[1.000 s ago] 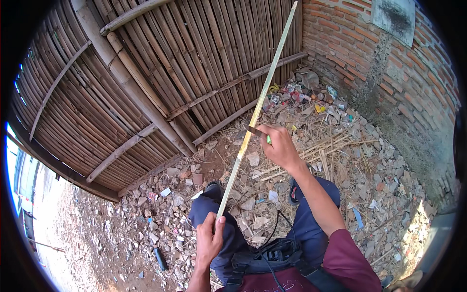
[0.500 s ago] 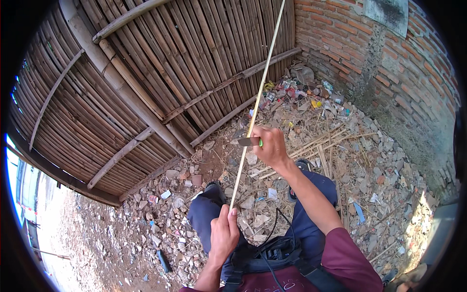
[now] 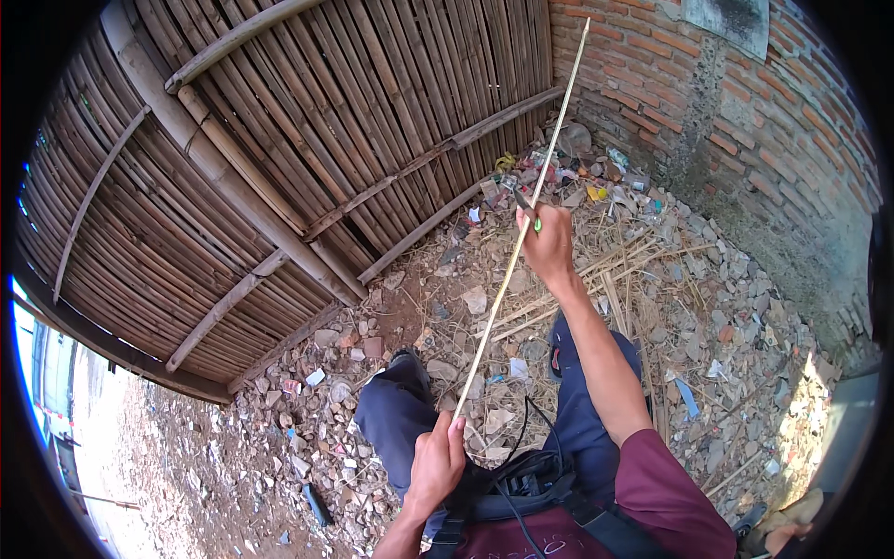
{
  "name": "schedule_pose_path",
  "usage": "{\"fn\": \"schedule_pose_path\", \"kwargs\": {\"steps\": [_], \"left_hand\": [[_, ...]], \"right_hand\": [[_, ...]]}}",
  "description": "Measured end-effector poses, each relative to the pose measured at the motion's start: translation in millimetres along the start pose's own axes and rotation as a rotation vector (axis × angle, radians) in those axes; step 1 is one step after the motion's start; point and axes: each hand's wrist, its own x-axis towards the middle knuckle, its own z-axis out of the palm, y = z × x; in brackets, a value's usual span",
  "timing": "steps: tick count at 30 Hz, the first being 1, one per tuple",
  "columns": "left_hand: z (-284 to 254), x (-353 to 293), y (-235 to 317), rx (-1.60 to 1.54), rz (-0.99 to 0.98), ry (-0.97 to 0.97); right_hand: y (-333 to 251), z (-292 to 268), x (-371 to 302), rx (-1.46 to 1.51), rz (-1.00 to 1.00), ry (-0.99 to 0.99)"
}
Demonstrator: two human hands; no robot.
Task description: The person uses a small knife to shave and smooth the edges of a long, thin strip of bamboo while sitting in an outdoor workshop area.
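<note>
Over the stony, rubble-strewn ground (image 3: 223, 466), a long pale strip (image 3: 506, 280) slants from the near left up toward the far right, its near end gripped by the left hand (image 3: 438, 469). Farther along it, the right hand (image 3: 548, 244) is closed around the green handle of a knife (image 3: 522, 199), whose dark blade sits at the strip, though whether its edge touches is too small to tell. Loose slats (image 3: 618, 301) lie to the right, with a bamboo wall (image 3: 400, 93) at far left and a brick wall (image 3: 643, 84) at far right.
</note>
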Motion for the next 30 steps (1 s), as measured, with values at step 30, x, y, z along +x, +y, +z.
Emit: {"fn": "schedule_pose_path", "kwargs": {"steps": [30], "left_hand": [[-12, 14, 6, -0.047, 0.001, 0.084]], "right_hand": [[-39, 41, -37, -0.018, -0.171, -0.209]]}}
